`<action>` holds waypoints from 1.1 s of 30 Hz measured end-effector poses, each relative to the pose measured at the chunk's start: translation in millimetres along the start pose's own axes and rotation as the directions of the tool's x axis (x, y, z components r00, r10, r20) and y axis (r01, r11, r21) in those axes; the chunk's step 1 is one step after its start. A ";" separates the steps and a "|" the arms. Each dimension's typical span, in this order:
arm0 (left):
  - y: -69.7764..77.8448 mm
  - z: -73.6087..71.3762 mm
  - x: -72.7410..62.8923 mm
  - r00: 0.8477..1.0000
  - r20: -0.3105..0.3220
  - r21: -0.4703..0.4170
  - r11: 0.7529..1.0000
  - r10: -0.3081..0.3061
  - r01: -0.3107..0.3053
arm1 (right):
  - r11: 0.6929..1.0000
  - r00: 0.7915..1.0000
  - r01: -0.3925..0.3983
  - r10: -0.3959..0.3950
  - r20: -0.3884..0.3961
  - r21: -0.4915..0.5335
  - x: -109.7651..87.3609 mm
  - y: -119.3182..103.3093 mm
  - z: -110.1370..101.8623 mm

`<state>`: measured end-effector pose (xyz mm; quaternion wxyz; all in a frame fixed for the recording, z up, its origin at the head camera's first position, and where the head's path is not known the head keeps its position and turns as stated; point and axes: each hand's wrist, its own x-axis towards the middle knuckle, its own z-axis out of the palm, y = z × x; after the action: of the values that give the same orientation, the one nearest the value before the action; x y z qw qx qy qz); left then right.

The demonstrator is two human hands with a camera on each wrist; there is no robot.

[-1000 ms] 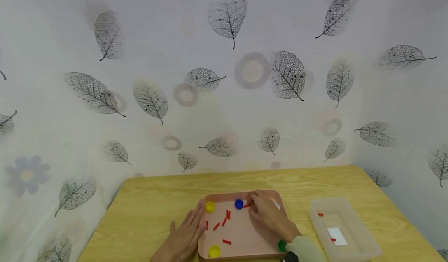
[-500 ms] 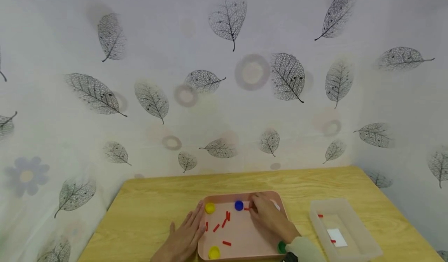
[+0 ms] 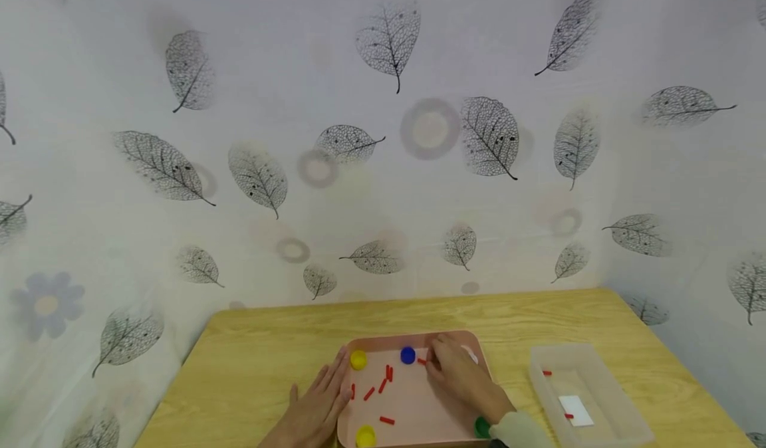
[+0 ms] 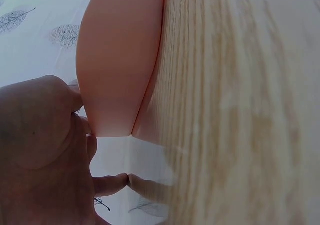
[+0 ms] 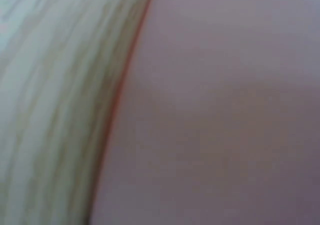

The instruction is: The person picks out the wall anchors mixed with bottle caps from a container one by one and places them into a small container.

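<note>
A pink tray (image 3: 419, 401) lies on the wooden table. My left hand (image 3: 317, 405) rests along its left rim with straight fingers; in the left wrist view the hand (image 4: 45, 145) is against the tray's outer wall (image 4: 120, 60). Inside the tray's far right part, my right hand (image 3: 461, 376) has curled fingers and pinches a small red stick (image 3: 421, 361), whose left end pokes out. Just left of that stick sits a blue round cap (image 3: 408, 355). Partly behind the right hand is a white round piece (image 3: 471, 353). The right wrist view shows only blurred tray wall (image 5: 215, 110) and table.
Several loose red sticks (image 3: 383, 386) lie in the tray. Yellow caps (image 3: 358, 359) stand in its left corners, and a green cap (image 3: 482, 427) sits by the right wrist. Right of the tray is a translucent bin (image 3: 616, 395) with a white card (image 3: 576, 411) and two red sticks.
The head view has tilted up slightly, so everything sits a little lower. The right hand's fingers and the red stick have shifted slightly; the left hand stays on the rim.
</note>
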<state>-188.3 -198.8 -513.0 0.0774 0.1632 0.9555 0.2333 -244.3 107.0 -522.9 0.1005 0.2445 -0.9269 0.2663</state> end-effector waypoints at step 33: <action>3.3 1.3 -2.2 0.999 0.028 -0.032 0.999 -0.020 0.021 | 0.995 0.988 0.092 -0.085 -0.130 0.046 -28.2 -22.2 -30.7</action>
<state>-185.1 -196.3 -512.4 0.0955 0.1555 0.9521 0.2455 -207.1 118.5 -496.3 0.1651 0.2704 -0.8995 0.3008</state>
